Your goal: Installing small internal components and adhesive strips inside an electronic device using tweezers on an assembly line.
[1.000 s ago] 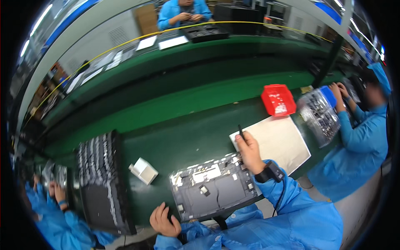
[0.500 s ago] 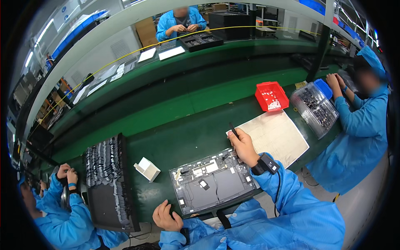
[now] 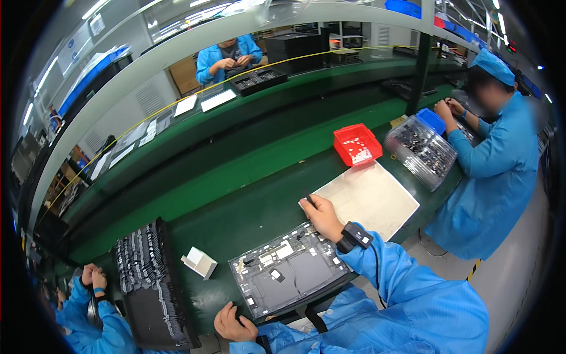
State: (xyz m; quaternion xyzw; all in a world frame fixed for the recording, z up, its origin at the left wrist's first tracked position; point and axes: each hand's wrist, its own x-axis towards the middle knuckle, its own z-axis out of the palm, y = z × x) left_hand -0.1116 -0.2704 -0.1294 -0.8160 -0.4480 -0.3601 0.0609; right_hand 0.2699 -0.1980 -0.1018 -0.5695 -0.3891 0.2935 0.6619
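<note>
My right hand (image 3: 324, 217) is closed round a slim black pen-like tool (image 3: 308, 199), over the far right corner of an opened dark laptop case (image 3: 306, 268). Only a short end of the tool shows. White labels, a cable and a small dark piece with a white patch (image 3: 277, 274) lie on the case. Close to the near left corner of the case, my left hand (image 3: 233, 323) rests with fingers loosely bent and apart. A dark spot shows between its thumb and fingers, too small to make out.
A small white box (image 3: 200, 263) stands left of the case. Farther left is a black tray (image 3: 144, 312) of dark strips. Beyond my right hand lie a pale sheet (image 3: 371, 197), a red bin (image 3: 357, 143) with white bits, and a clear parts box (image 3: 420, 150). Co-workers sit left, right and across.
The whole view has shifted, so the bench things appear farther left. My right hand has tilted the black tool, and less of it shows. My left hand stays beside the case.
</note>
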